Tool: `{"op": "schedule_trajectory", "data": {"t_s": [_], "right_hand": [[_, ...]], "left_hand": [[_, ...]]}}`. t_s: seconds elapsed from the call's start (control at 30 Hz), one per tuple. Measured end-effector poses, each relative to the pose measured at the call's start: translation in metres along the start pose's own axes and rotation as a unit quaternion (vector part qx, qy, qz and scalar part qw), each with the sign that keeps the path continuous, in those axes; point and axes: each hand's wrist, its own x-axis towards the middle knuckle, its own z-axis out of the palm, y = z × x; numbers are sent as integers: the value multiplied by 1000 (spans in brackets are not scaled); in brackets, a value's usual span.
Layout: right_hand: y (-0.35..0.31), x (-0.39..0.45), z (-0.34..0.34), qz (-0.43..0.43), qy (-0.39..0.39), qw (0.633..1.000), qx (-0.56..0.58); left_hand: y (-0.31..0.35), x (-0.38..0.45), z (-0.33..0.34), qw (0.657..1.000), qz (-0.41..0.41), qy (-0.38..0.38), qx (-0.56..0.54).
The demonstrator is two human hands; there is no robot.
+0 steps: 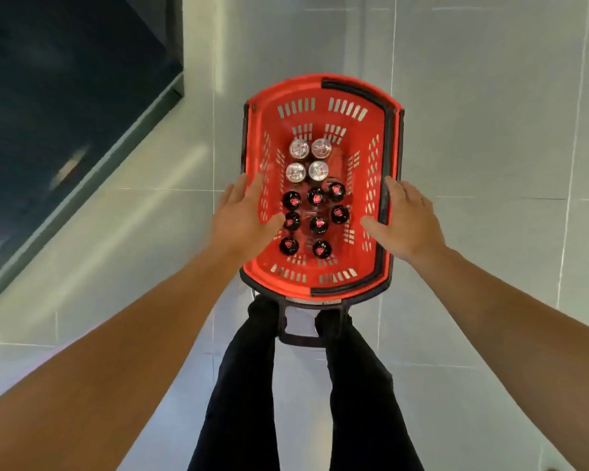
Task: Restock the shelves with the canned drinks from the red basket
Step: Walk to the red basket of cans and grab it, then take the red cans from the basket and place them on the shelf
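Red basket (320,96) on tiled floor (473,130) holds upright silver-top cans (308,159) and black-top cans (315,219), rigid, slick, probably hefty, best gripped round sides; left hand (244,219) and right hand (407,220) open, empty over the rims.

Basket (320,93) on floor (490,130), holding 12 cans (315,195); left hand (244,219) and right hand (405,222) flank it.
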Motion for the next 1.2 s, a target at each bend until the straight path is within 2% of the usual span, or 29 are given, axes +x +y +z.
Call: {"op": "schedule_trajectory", "data": {"t_s": [0.2, 0.43, 0.6, 0.83, 1.2], "right_hand": [[12, 59, 62, 73, 31, 995, 68], [23, 78, 103, 78, 155, 984, 49], [38, 83, 108, 48, 151, 986, 53], [41, 84, 102, 94, 146, 978, 118], [43, 30, 77, 136, 165, 966, 147]], "left_hand": [[-46, 77, 48, 1000, -10, 7, -28], [-63, 118, 89, 997, -35, 33, -67], [-72, 125, 94, 992, -54, 57, -95], [-67, 131, 95, 988, -38, 64, -139], [-35, 102, 61, 992, 9, 46, -117]]}}
